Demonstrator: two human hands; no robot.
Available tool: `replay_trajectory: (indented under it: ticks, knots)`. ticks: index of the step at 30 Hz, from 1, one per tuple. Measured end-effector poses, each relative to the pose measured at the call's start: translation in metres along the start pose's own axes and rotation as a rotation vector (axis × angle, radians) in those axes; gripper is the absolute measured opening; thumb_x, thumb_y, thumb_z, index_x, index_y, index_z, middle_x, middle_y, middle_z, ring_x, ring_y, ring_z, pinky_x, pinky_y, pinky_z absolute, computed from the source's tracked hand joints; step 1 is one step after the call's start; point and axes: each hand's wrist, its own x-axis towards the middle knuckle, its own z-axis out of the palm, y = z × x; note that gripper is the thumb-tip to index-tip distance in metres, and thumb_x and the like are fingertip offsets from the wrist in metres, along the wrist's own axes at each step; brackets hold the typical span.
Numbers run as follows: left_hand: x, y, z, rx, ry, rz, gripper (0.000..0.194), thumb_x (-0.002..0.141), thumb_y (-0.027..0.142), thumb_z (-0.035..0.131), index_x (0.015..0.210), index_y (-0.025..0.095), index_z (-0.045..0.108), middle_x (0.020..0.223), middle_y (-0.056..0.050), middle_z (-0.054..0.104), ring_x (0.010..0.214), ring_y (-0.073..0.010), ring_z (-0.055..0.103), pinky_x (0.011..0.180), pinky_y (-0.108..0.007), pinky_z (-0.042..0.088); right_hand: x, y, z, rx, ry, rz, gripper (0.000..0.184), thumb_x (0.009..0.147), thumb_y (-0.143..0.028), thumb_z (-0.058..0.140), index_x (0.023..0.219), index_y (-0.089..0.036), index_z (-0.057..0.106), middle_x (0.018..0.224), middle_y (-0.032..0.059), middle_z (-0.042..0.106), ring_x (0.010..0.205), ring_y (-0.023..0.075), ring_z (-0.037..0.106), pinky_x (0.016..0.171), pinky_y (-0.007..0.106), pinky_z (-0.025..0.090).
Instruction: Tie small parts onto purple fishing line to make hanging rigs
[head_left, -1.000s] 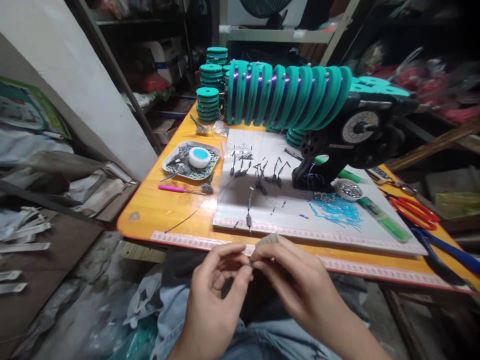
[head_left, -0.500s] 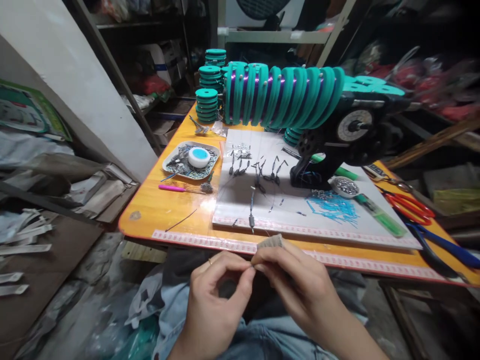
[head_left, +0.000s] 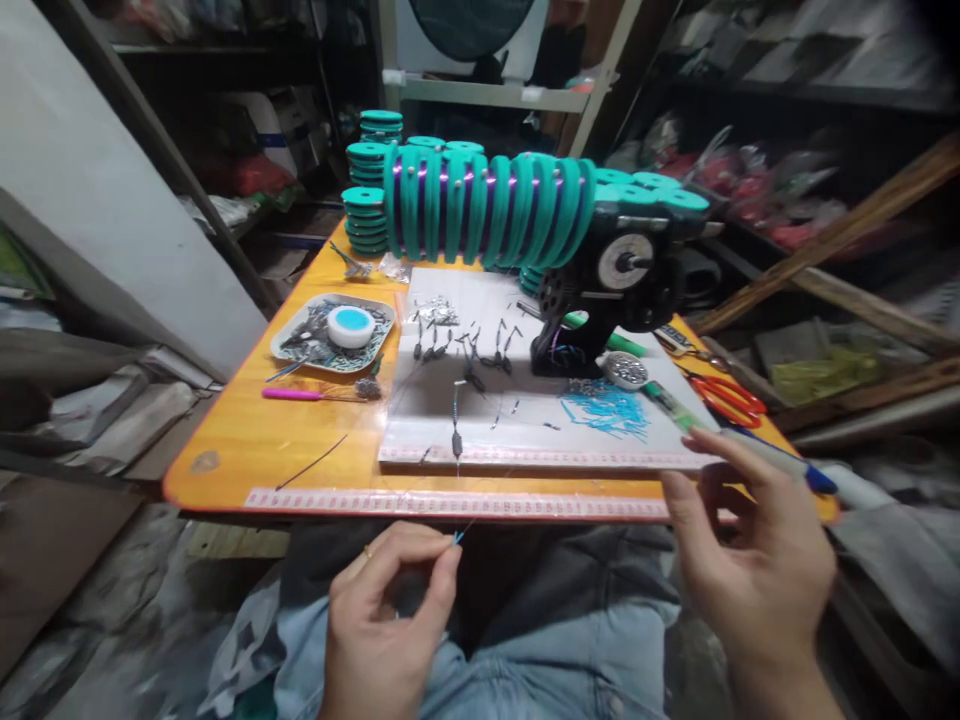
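Observation:
My left hand [head_left: 390, 615] is closed in a pinch, thumb against forefinger, on a small blue piece [head_left: 457, 538] with a fine line running through or beside it. The line appears to lead up toward a dark little weight [head_left: 457, 445] on the white board [head_left: 416, 415]. Over at the right, my right hand [head_left: 757, 550] is apart from the left, its thumb and fingers spread with nothing seen between them. It hovers by the table's front right edge, partly covering a blue-handled tool [head_left: 821, 482]. Red-handled scissors [head_left: 727, 400] and a green tube [head_left: 664, 402] lie just beyond it.
Many turquoise spools [head_left: 487, 210] sit on a black stand [head_left: 566, 335]. Blue slivers [head_left: 607, 410] and a dish of metal bits [head_left: 625, 370] lie at its base. Leftward are a tray [head_left: 281, 345] and a pink-handled tool [head_left: 292, 394]. A measuring tape [head_left: 337, 502] runs along the front edge.
My right hand has left the left hand's fingertips and swung right, opening. The left hand still pinches, and the blue piece now shows. The view has turned rightward.

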Motion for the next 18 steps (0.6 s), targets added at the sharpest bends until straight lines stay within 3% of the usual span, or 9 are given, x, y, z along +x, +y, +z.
replay_trajectory:
  ticks: [5, 7, 10, 13, 16, 18]
  knots:
    - [0.0, 0.003, 0.009, -0.139, 0.08, -0.21, 0.006, 0.078, 0.021, 0.074, 0.073, 0.022, 0.072, 0.07, 0.001, 0.068, 0.059, -0.0113, 0.061, 0.054, -0.018, 0.049, 0.006, -0.001, 0.004, -0.098, -0.116, -0.108, 0.043, 0.088, -0.034, 0.069, 0.128, -0.022, 0.06, 0.118, 0.0131, 0.058, 0.108, 0.03, 0.057, 0.091, 0.046, 0.05]
    - [0.0, 0.005, 0.01, -0.139, 0.08, -0.257, 0.008, 0.077, 0.025, 0.076, 0.071, 0.02, 0.072, 0.067, 0.0, 0.067, 0.056, -0.0117, 0.058, 0.051, -0.018, 0.047, 0.007, -0.002, 0.01, -0.105, -0.157, -0.134, 0.042, 0.088, -0.033, 0.069, 0.128, -0.023, 0.06, 0.119, 0.0132, 0.058, 0.111, 0.0309, 0.056, 0.094, 0.049, 0.048]
    - [0.001, 0.008, 0.011, -0.131, 0.08, -0.296, 0.013, 0.077, 0.028, 0.076, 0.07, 0.019, 0.071, 0.067, -0.001, 0.067, 0.056, -0.0119, 0.057, 0.051, -0.019, 0.047, 0.01, -0.002, 0.019, -0.101, -0.153, -0.155, 0.025, 0.09, -0.027, 0.065, 0.115, -0.021, 0.067, 0.113, 0.0123, 0.062, 0.105, 0.0285, 0.057, 0.09, 0.048, 0.05]
    - [0.001, 0.01, 0.011, -0.144, 0.088, -0.293, 0.015, 0.078, 0.029, 0.075, 0.069, 0.018, 0.07, 0.067, -0.001, 0.066, 0.057, -0.0117, 0.057, 0.051, -0.019, 0.046, 0.01, -0.003, 0.02, -0.076, -0.066, -0.167, 0.009, 0.091, -0.022, 0.064, 0.098, -0.021, 0.07, 0.102, 0.01, 0.067, 0.094, 0.0249, 0.061, 0.084, 0.043, 0.052]
    - [0.001, 0.008, 0.012, -0.177, 0.109, -0.266, 0.014, 0.079, 0.026, 0.075, 0.068, 0.018, 0.069, 0.068, 0.0, 0.065, 0.059, -0.011, 0.058, 0.055, -0.018, 0.048, 0.002, -0.009, 0.01, 0.032, 0.041, -0.03, 0.007, 0.089, -0.02, 0.066, 0.095, -0.021, 0.068, 0.092, 0.0069, 0.071, 0.072, 0.0185, 0.063, 0.065, 0.033, 0.053]
    - [0.0, 0.005, 0.013, -0.211, 0.121, -0.253, 0.014, 0.079, 0.024, 0.074, 0.068, 0.018, 0.068, 0.068, 0.001, 0.065, 0.061, -0.0105, 0.058, 0.058, -0.018, 0.049, -0.008, -0.019, -0.002, 0.22, 0.09, 0.117, 0.006, 0.089, -0.02, 0.066, 0.094, -0.021, 0.067, 0.088, 0.0055, 0.071, 0.067, 0.0172, 0.064, 0.058, 0.029, 0.052]
